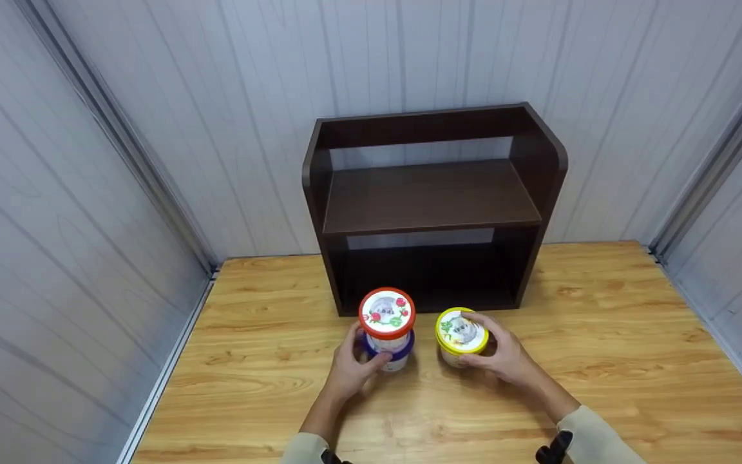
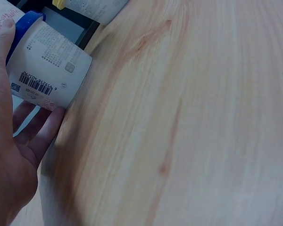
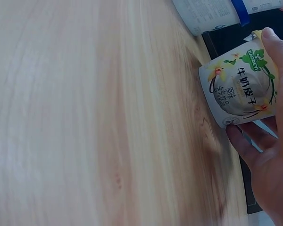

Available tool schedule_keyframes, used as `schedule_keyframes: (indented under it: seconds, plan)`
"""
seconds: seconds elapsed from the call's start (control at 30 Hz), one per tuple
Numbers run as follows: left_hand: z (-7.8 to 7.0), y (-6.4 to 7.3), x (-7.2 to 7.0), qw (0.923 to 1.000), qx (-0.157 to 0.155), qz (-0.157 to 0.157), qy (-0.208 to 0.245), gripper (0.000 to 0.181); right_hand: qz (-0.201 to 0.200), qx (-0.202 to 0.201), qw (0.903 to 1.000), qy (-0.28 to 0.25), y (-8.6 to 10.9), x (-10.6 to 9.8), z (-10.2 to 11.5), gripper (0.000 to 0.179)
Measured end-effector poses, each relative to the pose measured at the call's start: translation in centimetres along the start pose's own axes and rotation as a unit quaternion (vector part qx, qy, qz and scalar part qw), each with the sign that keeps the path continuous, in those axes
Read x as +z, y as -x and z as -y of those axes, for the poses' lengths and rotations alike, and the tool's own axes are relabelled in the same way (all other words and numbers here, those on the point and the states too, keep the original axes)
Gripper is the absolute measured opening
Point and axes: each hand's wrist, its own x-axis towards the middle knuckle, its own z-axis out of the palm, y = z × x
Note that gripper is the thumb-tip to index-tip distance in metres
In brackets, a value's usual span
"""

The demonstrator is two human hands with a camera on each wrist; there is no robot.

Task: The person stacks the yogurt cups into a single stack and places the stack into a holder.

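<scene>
My left hand (image 1: 349, 370) grips a stack of two lidded cups from its left side. The red-lidded cup (image 1: 386, 314) stands on top of the blue-lidded cup (image 1: 397, 365). In the left wrist view my thumb (image 2: 2, 40) lies at the blue lid (image 2: 24, 29), and the fingers reach behind the lower cup, partly hidden. My right hand (image 1: 506, 354) holds the yellow-lidded cup (image 1: 461, 330) from the right, thumb in front and fingers at the far side. Its printed wall (image 3: 243, 84), with flowers and a green logo, shows in the right wrist view.
A dark brown two-level shelf (image 1: 432, 196) stands on the wooden table (image 1: 268, 386) just behind the cups. Pale panelled walls (image 1: 268, 77) enclose the table at the back and on both sides.
</scene>
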Motion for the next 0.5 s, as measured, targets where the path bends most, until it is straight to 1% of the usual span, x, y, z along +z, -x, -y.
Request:
schedule_keyframes:
  seconds: [0.17, 0.4, 0.5]
  plan:
    - [0.1, 0.05, 0.05, 0.9999, 0.007, -0.011, -0.008, 0.079, -0.003, -0.001, 1.0, 0.002, -0.03, -0.01, -0.01, 0.08]
    - [0.66, 0.11, 0.22, 0.999, 0.038, -0.021, -0.013, 0.071, 0.001, -0.002, 0.9998, 0.018, 0.04, -0.04, -0.06, 0.08]
    - [0.63, 0.09, 0.25, 0.9995, 0.027, -0.018, 0.0, 0.07, 0.003, -0.004, 0.9998, 0.02, 0.05, -0.07, 0.0, 0.08]
